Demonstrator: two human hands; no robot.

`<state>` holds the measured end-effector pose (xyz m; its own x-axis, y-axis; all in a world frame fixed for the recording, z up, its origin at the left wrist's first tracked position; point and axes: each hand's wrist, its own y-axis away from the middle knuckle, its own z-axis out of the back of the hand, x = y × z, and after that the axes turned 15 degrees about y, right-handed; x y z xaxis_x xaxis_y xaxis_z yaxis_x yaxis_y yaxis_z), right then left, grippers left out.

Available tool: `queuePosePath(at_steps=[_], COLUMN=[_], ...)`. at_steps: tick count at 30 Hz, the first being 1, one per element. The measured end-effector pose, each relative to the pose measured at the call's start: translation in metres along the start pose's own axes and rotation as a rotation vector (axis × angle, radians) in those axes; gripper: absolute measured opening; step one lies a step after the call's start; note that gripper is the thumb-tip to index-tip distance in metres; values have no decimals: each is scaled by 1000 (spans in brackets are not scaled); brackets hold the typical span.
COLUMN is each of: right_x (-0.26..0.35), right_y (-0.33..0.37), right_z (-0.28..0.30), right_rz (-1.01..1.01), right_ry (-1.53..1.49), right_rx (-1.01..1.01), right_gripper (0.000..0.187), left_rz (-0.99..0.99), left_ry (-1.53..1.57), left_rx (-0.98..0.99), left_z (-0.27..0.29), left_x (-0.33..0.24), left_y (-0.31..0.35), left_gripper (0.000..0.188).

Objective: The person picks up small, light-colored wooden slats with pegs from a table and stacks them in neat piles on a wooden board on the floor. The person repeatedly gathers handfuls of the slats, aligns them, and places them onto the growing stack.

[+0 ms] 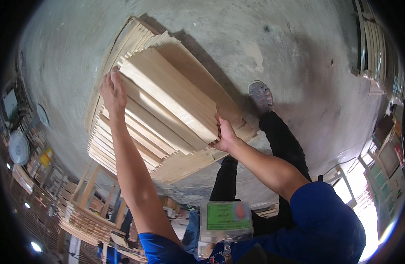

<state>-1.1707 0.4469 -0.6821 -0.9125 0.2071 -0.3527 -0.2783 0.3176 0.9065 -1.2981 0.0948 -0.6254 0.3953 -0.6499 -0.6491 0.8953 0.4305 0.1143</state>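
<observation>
A stack of pale wooden boards lies slanted on a larger plywood sheet. The top boards sit side by side in a block, with chalk-like marks on one face. My left hand is closed at their far left end, its fingers curled against the board ends. At the near right end, my right hand grips the same boards, thumb on top and fingers partly hidden at the edge. Lower, narrower wooden strips fan out in stepped rows to the left, beneath the held boards.
Grey concrete floor surrounds the pile. My shoe stands just right of the plywood. Bundled, wrapped boards stand at the far right. A wooden rack with stacked strips is at the lower left. A badge hangs before my chest.
</observation>
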Motion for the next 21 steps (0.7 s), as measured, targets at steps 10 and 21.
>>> queuePosePath(at_steps=[10, 21], right_x=[-1, -5], right_y=[12, 0], right_z=[-9, -9], right_rz=[66, 93], right_ry=[90, 55], right_rx=[50, -36], right_gripper=[61, 67], left_rz=[64, 753], left_ry=[-8, 409], left_rx=[-46, -264], left_z=[-6, -80], left_x=[-8, -62], left_y=[9, 205], left_gripper=[64, 85])
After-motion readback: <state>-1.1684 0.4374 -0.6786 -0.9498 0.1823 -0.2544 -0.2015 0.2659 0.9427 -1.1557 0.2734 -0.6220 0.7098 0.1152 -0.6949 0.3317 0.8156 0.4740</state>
